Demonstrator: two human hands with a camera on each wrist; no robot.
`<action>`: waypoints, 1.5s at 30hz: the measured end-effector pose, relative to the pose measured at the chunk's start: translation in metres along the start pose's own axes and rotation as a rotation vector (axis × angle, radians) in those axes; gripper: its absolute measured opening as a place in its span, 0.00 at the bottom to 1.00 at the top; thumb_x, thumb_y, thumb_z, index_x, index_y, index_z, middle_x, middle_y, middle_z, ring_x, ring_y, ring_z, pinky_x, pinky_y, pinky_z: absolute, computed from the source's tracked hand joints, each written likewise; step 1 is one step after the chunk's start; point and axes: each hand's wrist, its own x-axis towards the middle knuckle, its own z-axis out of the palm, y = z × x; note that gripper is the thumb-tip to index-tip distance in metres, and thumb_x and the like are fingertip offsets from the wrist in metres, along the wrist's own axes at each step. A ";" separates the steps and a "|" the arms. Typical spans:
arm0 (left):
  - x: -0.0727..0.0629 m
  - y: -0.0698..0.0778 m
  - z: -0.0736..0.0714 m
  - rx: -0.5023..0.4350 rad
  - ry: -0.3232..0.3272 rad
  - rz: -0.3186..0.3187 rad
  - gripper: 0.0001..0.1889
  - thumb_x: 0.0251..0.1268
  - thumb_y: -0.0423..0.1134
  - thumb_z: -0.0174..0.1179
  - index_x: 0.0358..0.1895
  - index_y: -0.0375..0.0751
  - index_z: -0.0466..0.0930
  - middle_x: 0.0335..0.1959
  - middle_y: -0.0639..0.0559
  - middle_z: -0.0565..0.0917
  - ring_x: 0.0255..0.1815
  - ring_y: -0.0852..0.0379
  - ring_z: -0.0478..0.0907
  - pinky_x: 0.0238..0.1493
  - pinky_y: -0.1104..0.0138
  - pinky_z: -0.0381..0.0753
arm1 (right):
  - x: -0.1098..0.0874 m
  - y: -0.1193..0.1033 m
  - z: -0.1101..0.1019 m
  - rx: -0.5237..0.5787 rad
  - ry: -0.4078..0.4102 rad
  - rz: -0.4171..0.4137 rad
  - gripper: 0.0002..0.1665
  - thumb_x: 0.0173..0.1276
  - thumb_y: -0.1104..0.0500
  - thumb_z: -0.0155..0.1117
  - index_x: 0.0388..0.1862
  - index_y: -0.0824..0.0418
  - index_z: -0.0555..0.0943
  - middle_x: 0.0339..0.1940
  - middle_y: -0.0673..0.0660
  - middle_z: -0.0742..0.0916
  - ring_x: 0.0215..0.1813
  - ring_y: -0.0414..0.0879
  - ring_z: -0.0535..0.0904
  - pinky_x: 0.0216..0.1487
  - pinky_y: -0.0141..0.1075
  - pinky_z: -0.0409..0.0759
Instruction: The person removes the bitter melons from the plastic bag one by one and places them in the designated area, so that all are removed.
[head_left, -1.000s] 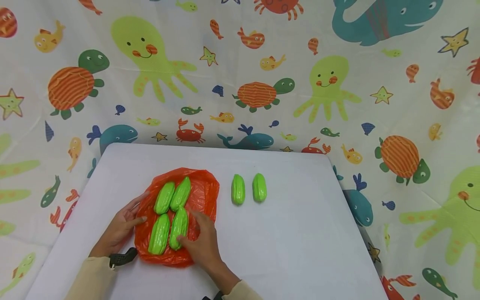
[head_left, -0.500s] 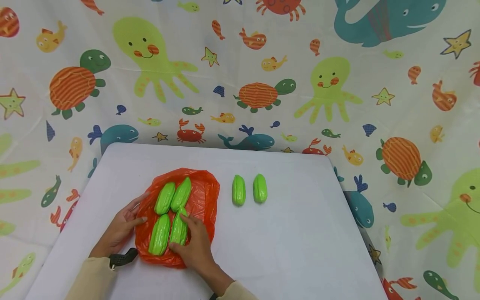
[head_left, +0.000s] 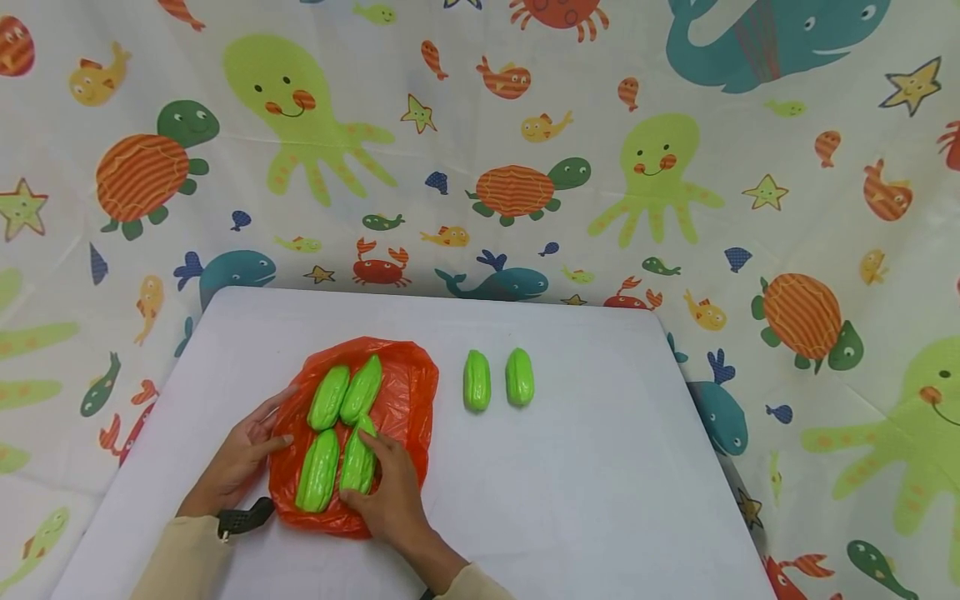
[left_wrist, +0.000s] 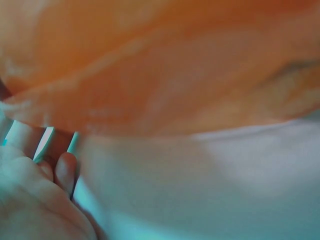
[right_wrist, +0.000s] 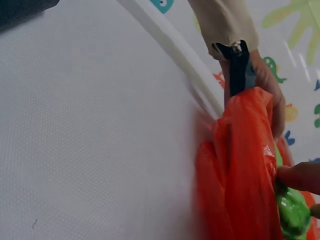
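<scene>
A crinkled red plastic bag lies spread on the white table with several glossy green ridged vegetables, like short cucumbers, in it. My left hand holds the bag's left edge, thumb over the rim. In the left wrist view, the fingers of the left hand pass behind the blurred bag. My right hand grips the lower right green vegetable between thumb and fingers, partly covering it. In the right wrist view, fingertips touch this vegetable behind the bag's raised side.
Two more green vegetables, a left one and a right one, lie apart on the table to the right of the bag. A curtain printed with sea animals hangs behind the table.
My right hand has moved slightly left and closed its fingers over the lower right vegetable, then stayed there. The left hand and the bag have kept their places.
</scene>
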 end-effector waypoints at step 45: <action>0.000 0.002 0.003 0.046 0.030 -0.026 0.39 0.81 0.27 0.54 0.88 0.49 0.50 0.72 0.75 0.74 0.66 0.76 0.78 0.60 0.73 0.85 | -0.001 0.027 -0.095 0.102 0.244 0.032 0.52 0.60 0.70 0.77 0.81 0.44 0.70 0.78 0.54 0.75 0.69 0.52 0.79 0.70 0.48 0.84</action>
